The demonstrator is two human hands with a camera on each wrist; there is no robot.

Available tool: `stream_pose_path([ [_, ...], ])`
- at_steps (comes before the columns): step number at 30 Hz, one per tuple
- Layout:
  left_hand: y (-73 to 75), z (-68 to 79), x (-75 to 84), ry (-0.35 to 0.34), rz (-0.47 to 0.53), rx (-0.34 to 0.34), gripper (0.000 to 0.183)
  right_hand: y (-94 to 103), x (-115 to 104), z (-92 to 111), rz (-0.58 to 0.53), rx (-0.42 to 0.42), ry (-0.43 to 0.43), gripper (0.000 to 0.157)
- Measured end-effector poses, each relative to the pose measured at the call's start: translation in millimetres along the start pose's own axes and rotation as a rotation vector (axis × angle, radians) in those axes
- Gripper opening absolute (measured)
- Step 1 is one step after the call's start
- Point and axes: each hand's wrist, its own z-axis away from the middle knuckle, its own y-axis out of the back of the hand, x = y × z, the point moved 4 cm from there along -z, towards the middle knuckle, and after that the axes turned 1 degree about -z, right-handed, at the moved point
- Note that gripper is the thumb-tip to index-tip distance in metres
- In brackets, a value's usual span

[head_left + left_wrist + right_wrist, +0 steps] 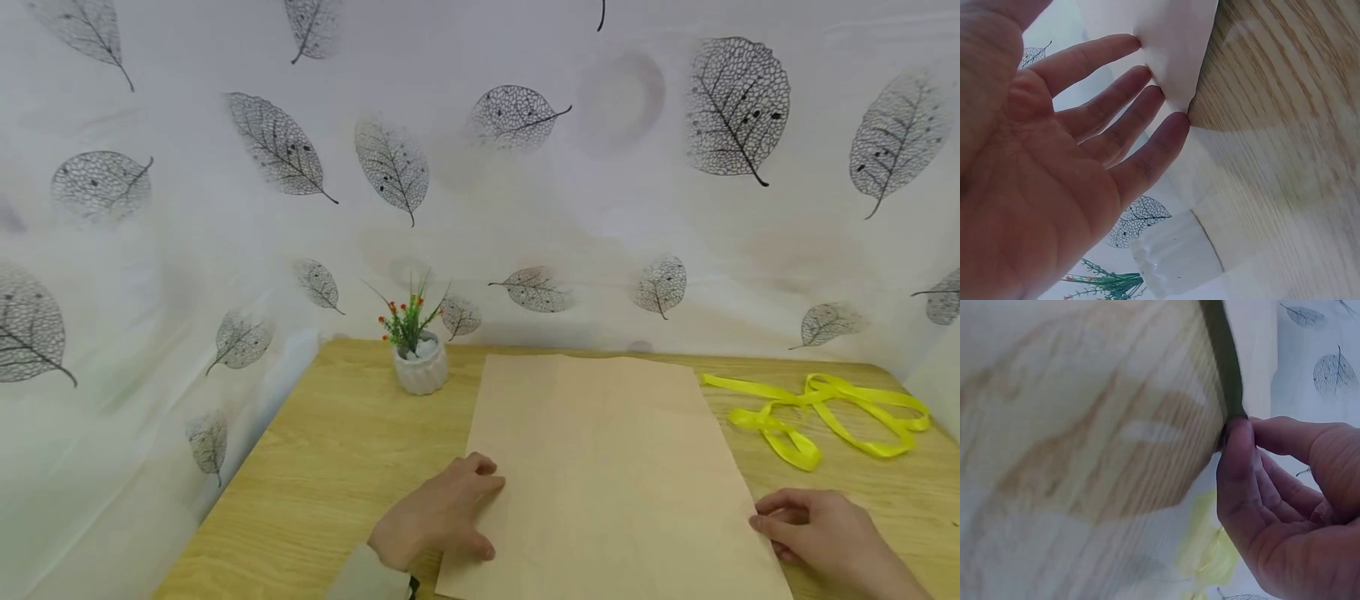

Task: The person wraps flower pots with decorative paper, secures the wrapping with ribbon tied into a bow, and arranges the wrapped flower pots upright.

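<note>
A large sheet of light tan paper (600, 467) lies on the wooden table (337, 433) in the head view. At its left edge my left hand (442, 512) rests with fingers spread and the fingertips touching the paper. In the left wrist view those fingertips (1175, 124) meet the sheet, and nothing is gripped. My right hand (828, 533) pinches the sheet's right edge between thumb and forefinger. The right wrist view shows this edge (1225, 359) raised a little from the table, its underside looking dark. The sheet's near edge runs out of the head view.
A yellow ribbon (798, 457) lies in loose loops to the right of the paper. Back left stands a white pot (422, 367) with green stems and small red flowers. Behind the table hangs a pale cloth (450, 217) printed with leaves.
</note>
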Motion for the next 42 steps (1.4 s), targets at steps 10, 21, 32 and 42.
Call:
stream_pose_path([
  [10, 1.9, -2.5, 0.3, -0.012, -0.032, 0.004, 0.077, -2.2, -16.2, -3.4, 0.297, 0.099, 0.148, 0.032],
  [21, 1.0, -6.4, 4.1, -0.015, -0.040, -0.007, 0.076, -22.3, -30.6, 6.8, 0.373, 0.161, 0.840, 0.025],
  [32, 1.4, -7.6, 6.4, -0.017, -0.039, 0.011, 0.076, -21.6, -28.3, 6.0, 0.429, -0.008, 0.764, 0.017],
  [42, 0.9, -7.7, 5.2, -0.034, -0.024, -0.001, 0.076, -19.7, -27.4, 9.0, 0.407, 0.080, 0.882, 0.019],
])
